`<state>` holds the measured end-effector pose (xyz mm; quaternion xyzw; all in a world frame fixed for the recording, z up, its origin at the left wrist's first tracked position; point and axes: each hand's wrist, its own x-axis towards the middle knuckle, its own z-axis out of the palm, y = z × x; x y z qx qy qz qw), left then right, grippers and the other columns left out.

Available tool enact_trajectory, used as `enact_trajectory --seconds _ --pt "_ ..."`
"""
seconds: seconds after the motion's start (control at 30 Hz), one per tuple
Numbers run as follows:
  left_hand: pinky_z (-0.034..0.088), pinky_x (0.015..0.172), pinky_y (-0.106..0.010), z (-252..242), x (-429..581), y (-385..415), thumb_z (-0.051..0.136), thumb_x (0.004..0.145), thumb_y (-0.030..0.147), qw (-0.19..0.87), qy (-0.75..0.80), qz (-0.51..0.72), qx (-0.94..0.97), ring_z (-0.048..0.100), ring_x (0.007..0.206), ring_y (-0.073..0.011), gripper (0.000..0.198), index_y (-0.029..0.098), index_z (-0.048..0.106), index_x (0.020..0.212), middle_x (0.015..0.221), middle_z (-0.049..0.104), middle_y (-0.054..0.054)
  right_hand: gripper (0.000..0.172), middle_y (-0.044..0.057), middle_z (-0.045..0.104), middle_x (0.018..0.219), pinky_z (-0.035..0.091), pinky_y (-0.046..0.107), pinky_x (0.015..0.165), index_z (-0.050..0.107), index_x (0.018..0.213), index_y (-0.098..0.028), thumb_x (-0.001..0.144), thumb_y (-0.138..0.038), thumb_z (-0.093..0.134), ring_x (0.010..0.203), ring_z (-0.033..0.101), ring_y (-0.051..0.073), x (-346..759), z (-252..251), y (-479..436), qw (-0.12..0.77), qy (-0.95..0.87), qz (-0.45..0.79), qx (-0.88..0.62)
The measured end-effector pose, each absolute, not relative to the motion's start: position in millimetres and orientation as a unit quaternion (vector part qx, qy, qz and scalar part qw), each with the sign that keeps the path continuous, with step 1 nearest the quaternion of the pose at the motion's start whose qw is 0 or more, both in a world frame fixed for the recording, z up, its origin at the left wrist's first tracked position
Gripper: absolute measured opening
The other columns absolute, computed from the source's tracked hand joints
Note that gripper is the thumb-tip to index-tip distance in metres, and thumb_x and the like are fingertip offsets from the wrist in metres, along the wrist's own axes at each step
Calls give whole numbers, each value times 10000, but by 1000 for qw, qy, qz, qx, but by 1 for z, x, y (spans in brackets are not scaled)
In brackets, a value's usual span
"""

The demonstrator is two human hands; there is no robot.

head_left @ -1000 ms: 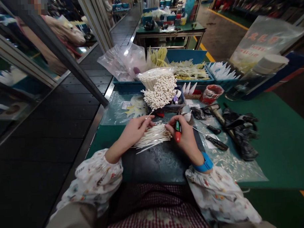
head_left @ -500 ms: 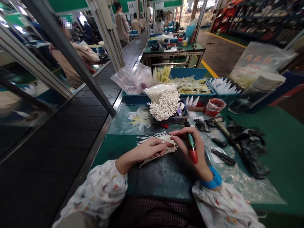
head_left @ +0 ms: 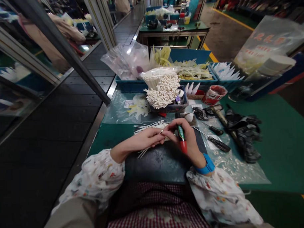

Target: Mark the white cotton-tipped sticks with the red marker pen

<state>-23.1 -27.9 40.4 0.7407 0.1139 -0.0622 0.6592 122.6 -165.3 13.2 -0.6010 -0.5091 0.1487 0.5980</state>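
A loose pile of thin white sticks lies on the dark mat. Over it, my left hand has its fingers pressed together, with a small white tip showing at them. My right hand meets it there, thumb and fingertips at the same tip. A black marker with a red end rests across my right hand, held in it. Just behind the hands, a plastic-wrapped bundle of white-tipped sticks leans on a small box.
Blue trays with yellow-green leaf pieces and white pointed nozzles line the back. Screwdrivers, a dark cloth, a red cup and a clear jar are at right. A metal post slants at left.
The view has tilted down. My right hand has moved in to my left hand, and their fingertips now meet at a small white tip. The marker is still in my right hand.
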Motion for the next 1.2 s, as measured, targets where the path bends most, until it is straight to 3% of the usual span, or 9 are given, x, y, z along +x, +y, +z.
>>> enact_trajectory --seconds 0.13,0.27,0.33,0.53,0.7,0.8,0.93,1.07,1.2 --pt "434 654 -258 38 -22 -28 481 1010 422 582 102 -46 806 547 681 -153 287 214 670 953 793 619 -2 159 -25 704 849 571 296 705 592 950 -269 906 -317 736 732 682 157 125 11 -164 554 -542 140 -616" --pt "484 954 -316 37 -22 -27 501 999 361 537 80 -19 839 657 1020 -211 258 227 705 1084 1092 728 -41 122 -11 715 860 582 325 733 600 950 -276 922 -336 703 758 686 172 125 9 -163 537 -559 120 -620" --pt "482 995 -335 39 -22 -27 557 980 402 526 112 28 842 653 1103 -228 286 220 685 1159 1203 720 -64 150 -17 714 860 574 318 719 590 964 -272 913 -327 721 757 688 167 124 10 -164 565 -531 102 -623" --pt "457 697 -272 44 -19 -31 582 949 446 473 206 116 849 607 757 -167 300 173 662 853 833 698 -27 217 -44 701 820 542 288 687 561 968 -265 891 -271 764 734 680 149 124 14 -166 606 -463 87 -641" --pt "412 648 -250 42 -16 -32 602 894 368 485 203 154 837 538 677 -129 242 168 631 761 723 630 4 178 -28 728 835 560 297 681 600 955 -261 896 -288 765 741 702 163 123 12 -164 579 -488 58 -651" --pt "414 629 -243 42 -16 -28 612 858 360 519 221 167 808 514 646 -117 230 173 600 724 692 601 15 98 4 772 961 592 330 758 626 1088 -286 990 -281 635 828 738 176 121 13 -166 595 -491 37 -635" --pt "437 634 -240 42 -15 -23 630 828 352 543 233 174 788 511 632 -110 220 176 587 704 677 587 21 264 22 757 903 594 339 727 629 1281 -294 1046 -322 512 742 729 179 120 20 -176 599 -516 -11 -613" --pt "445 654 -245 42 -15 -23 628 825 348 537 231 173 792 518 649 -114 216 175 592 700 682 595 18 215 27 732 894 600 354 707 686 1169 -277 981 -350 612 773 716 196 119 27 -183 548 -548 -57 -629" --pt "437 657 -247 42 -15 -25 634 825 366 535 222 167 798 513 654 -115 227 173 604 709 685 596 17 83 -6 725 805 586 331 673 637 967 -281 905 -295 691 690 691 174 114 26 -183 539 -525 -72 -654"
